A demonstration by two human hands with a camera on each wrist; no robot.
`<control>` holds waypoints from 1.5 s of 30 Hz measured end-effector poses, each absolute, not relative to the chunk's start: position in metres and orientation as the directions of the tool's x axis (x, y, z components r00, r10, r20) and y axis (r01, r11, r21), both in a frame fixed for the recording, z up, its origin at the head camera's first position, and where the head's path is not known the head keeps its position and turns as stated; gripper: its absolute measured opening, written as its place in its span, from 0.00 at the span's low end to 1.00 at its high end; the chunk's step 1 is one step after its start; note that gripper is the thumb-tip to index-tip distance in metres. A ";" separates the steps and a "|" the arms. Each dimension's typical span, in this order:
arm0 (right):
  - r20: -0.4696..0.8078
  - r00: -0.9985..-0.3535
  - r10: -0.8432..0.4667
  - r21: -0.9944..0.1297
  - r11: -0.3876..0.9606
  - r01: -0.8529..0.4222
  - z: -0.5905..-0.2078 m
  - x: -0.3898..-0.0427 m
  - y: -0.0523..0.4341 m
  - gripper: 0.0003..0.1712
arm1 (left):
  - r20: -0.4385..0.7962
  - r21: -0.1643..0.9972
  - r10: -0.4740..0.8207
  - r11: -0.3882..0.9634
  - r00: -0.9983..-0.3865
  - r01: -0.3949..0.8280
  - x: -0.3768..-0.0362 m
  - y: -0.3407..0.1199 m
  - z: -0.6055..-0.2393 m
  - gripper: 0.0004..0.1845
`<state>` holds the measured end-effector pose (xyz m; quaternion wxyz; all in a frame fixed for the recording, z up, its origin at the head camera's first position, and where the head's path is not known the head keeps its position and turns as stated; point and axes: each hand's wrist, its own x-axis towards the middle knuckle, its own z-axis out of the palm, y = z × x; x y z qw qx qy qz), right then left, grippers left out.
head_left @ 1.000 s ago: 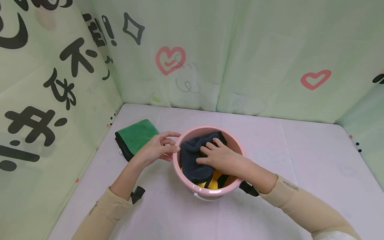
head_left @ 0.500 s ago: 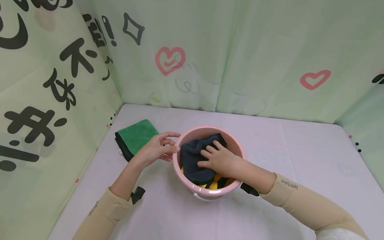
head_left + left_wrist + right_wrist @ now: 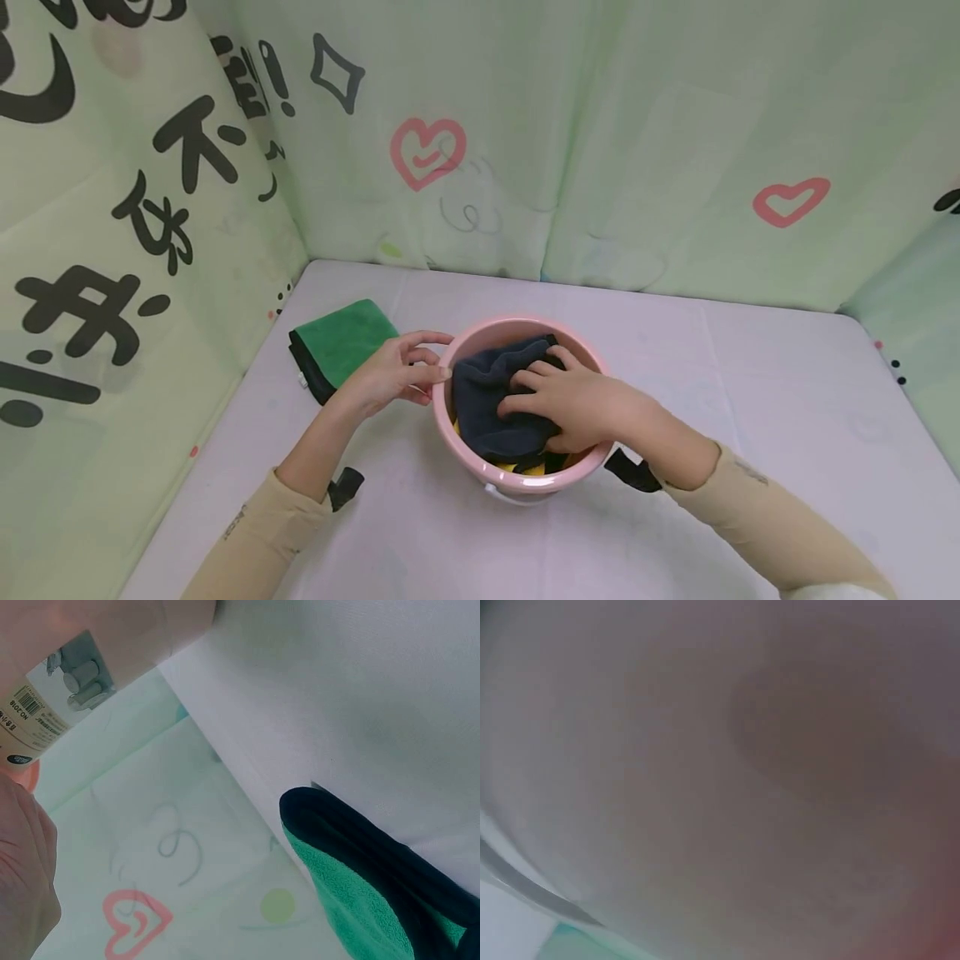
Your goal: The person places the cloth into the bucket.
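A pink bucket [image 3: 480,473] stands mid-table with a dark navy cloth [image 3: 483,396] bunched inside, over a yellow cloth [image 3: 534,470] that barely shows at the near edge. My right hand [image 3: 577,400] reaches over the near right rim and lies on the navy cloth, fingers stretched toward the left. My left hand [image 3: 390,371] holds the bucket's left side, thumb and forefinger curved against the rim. In the left wrist view the bucket's labelled wall [image 3: 60,697] is at top left beside my palm [image 3: 22,855]. The right wrist view is a close pinkish blur.
A folded green cloth [image 3: 341,337] with a dark edge lies left of the bucket near the left wall, also seen as the green cloth [image 3: 360,892]. Printed pale green curtains [image 3: 600,125] enclose the white table [image 3: 750,400] at the back and both sides.
My right hand has shifted a little toward the right and its wrist now sits over the rim; the navy cloth covers more of the yellow one. The left hand has stayed put.
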<state>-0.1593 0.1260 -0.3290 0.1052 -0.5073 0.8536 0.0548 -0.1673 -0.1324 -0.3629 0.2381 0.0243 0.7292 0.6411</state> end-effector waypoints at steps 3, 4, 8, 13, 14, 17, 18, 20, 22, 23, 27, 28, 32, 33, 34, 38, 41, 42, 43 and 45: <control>-0.139 -0.488 -0.862 -0.169 0.506 -0.846 -0.308 -0.158 0.140 0.29 | -0.313 0.948 0.341 0.175 -0.886 -0.267 -0.168 -0.132 -0.363 0.29; -0.107 -0.505 -0.857 -0.221 0.515 -0.828 -0.302 -0.158 0.145 0.29 | -0.311 0.948 0.342 0.175 -0.887 -0.265 -0.168 -0.132 -0.363 0.29; 0.001 -0.578 -0.816 -0.438 0.519 -0.734 -0.285 -0.158 0.169 0.29 | -0.312 0.948 0.345 0.173 -0.885 -0.267 -0.168 -0.132 -0.363 0.29; 0.090 -0.741 -0.665 -0.653 0.523 -0.548 -0.286 -0.156 0.198 0.30 | -0.314 0.948 0.349 0.171 -0.883 -0.270 -0.167 -0.132 -0.363 0.29; 0.102 -0.774 -0.625 -0.680 0.524 -0.512 -0.289 -0.156 0.203 0.31 | -0.313 0.948 0.348 0.171 -0.883 -0.269 -0.167 -0.133 -0.363 0.29; 0.109 -0.851 -0.514 -0.777 0.489 -0.396 -0.300 -0.155 0.215 0.29 | -0.308 0.950 0.351 0.168 -0.885 -0.264 -0.167 -0.133 -0.363 0.29; 0.095 -0.871 -0.483 -0.805 0.478 -0.353 -0.304 -0.155 0.218 0.28 | -0.306 0.950 0.351 0.166 -0.885 -0.263 -0.167 -0.133 -0.363 0.29; 0.060 -0.898 -0.436 -0.853 0.445 -0.272 -0.312 -0.155 0.223 0.27 | -0.304 0.951 0.352 0.161 -0.885 -0.263 -0.167 -0.133 -0.363 0.29; 0.013 -0.913 -0.407 -0.893 0.405 -0.194 -0.319 -0.154 0.226 0.27 | -0.303 0.952 0.353 0.158 -0.885 -0.262 -0.167 -0.133 -0.363 0.29; -0.008 -0.915 -0.403 -0.906 0.390 -0.164 -0.323 -0.154 0.228 0.27 | -0.302 0.952 0.353 0.158 -0.886 -0.262 -0.167 -0.133 -0.364 0.29; -0.078 -0.910 -0.408 -0.945 0.320 -0.063 -0.336 -0.153 0.230 0.28 | -0.300 0.952 0.350 0.162 -0.887 -0.259 -0.167 -0.133 -0.364 0.29; -0.091 -0.907 -0.412 -0.950 0.308 -0.044 -0.339 -0.153 0.229 0.28 | -0.300 0.952 0.350 0.162 -0.887 -0.258 -0.167 -0.133 -0.364 0.29; -0.136 -0.901 -0.411 -0.965 0.261 0.027 -0.348 -0.152 0.226 0.27 | -0.302 0.952 0.349 0.160 -0.887 -0.261 -0.167 -0.132 -0.363 0.29; -0.148 -0.899 -0.412 -0.967 0.252 0.044 -0.350 -0.152 0.224 0.27 | -0.302 0.952 0.349 0.160 -0.887 -0.261 -0.167 -0.132 -0.363 0.29; -0.161 -0.897 -0.413 -0.968 0.245 0.061 -0.352 -0.152 0.223 0.28 | -0.302 0.952 0.349 0.161 -0.887 -0.261 -0.166 -0.132 -0.363 0.29; -0.206 -0.884 -0.420 -0.967 0.225 0.118 -0.357 -0.152 0.218 0.30 | -0.303 0.952 0.347 0.163 -0.888 -0.261 -0.166 -0.132 -0.363 0.29; -0.218 -0.878 -0.426 -0.965 0.230 0.128 -0.360 -0.152 0.216 0.32 | -0.302 0.952 0.347 0.160 -0.888 -0.262 -0.166 -0.132 -0.363 0.29; -0.219 -0.877 -0.429 -0.965 0.229 0.129 -0.361 -0.152 0.215 0.32 | -0.302 0.952 0.347 0.157 -0.888 -0.262 -0.166 -0.132 -0.363 0.29; -0.224 -0.876 -0.427 -0.964 0.230 0.134 -0.361 -0.152 0.215 0.32 | -0.302 0.952 0.348 0.155 -0.888 -0.263 -0.166 -0.132 -0.363 0.29; -0.231 -0.875 -0.425 -0.963 0.231 0.142 -0.362 -0.152 0.215 0.32 | -0.301 0.953 0.350 0.152 -0.887 -0.263 -0.166 -0.133 -0.363 0.29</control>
